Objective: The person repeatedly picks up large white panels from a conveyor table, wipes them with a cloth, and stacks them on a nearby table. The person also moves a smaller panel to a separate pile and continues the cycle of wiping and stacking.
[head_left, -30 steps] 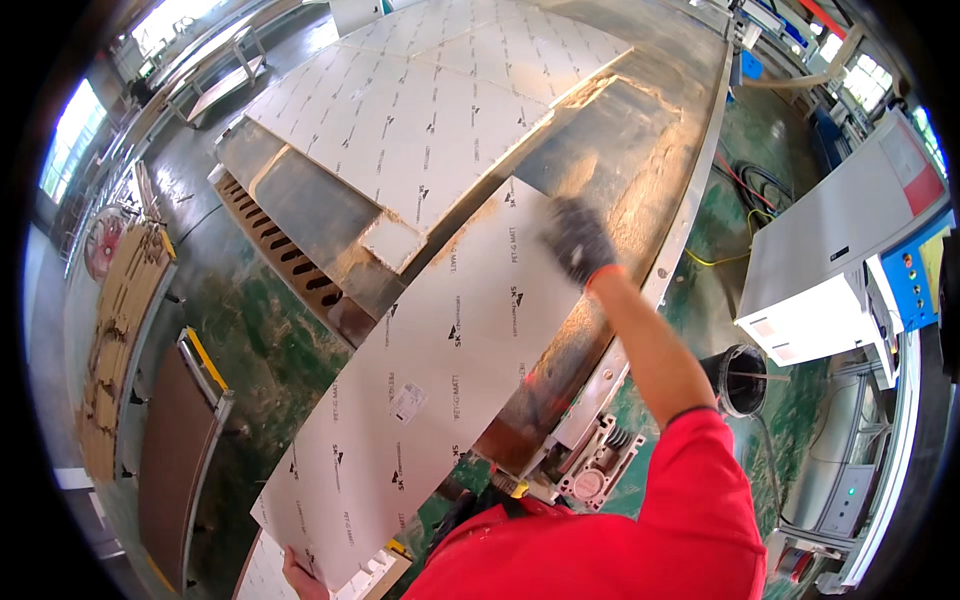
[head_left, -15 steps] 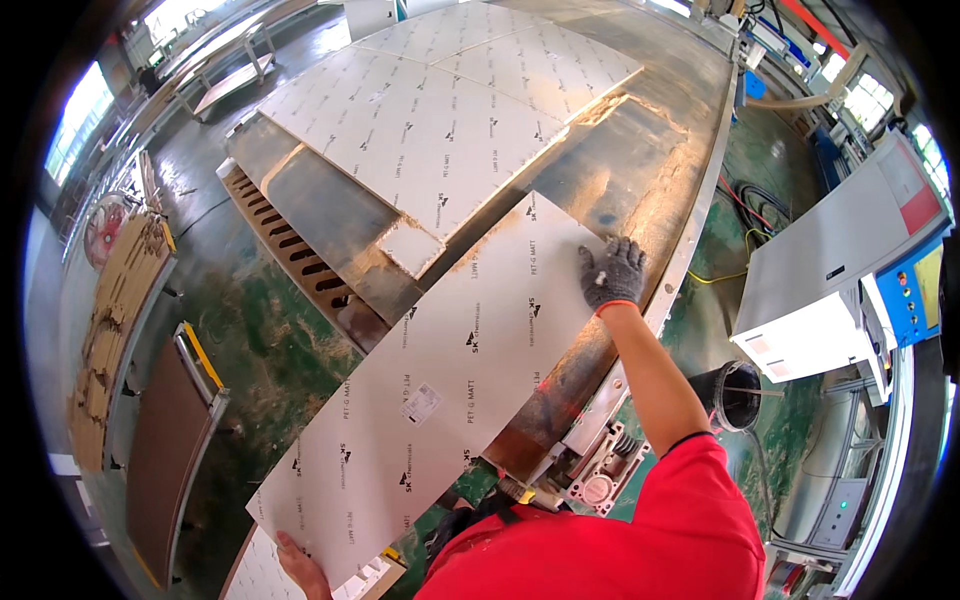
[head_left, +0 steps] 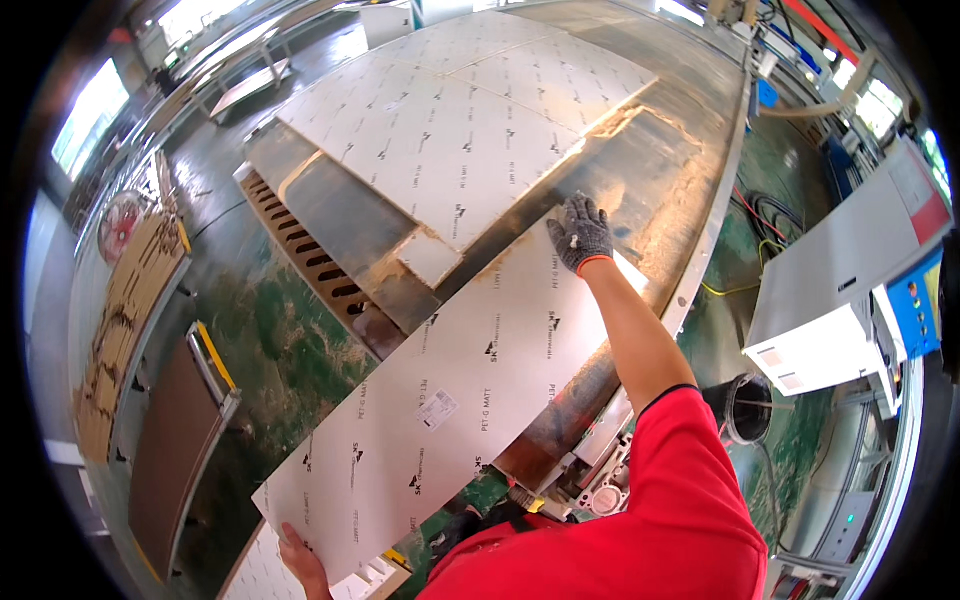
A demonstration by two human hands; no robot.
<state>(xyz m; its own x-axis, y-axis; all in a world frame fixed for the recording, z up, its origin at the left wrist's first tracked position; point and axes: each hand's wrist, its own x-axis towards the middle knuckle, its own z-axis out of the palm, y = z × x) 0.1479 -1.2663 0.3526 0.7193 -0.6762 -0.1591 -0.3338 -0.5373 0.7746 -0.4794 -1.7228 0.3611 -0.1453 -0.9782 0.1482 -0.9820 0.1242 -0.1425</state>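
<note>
A long white panel (head_left: pixel 470 345) covered in printed film, with a small paper label on it, lies slantwise before me. Its far end rests on a dusty metal machine bed (head_left: pixel 345 205), while the near end sticks out past the bed. My bare left hand (head_left: pixel 303 562) grips the panel's near end, some of its fingers hidden. At the far end, my right hand (head_left: pixel 580 235) in a grey glove with an orange cuff lies flat by the panel's corner, fingers spread. Larger cut white panels (head_left: pixel 450 120) cover the bed beyond, and a small white offcut (head_left: pixel 430 256) is beside them.
Sawdust (head_left: pixel 690 190) coats the bed's right side. A control cabinet (head_left: pixel 850 270) and a black bucket (head_left: pixel 742 408) stand at right. On the left are a brown board (head_left: pixel 180 450) on a cart and a fan (head_left: pixel 122 225). More white panels (head_left: pixel 262 570) lie below my left hand.
My right hand has slid left across the panel's far end to its far corner. The left hand keeps its grip, and the view has shifted slightly.
</note>
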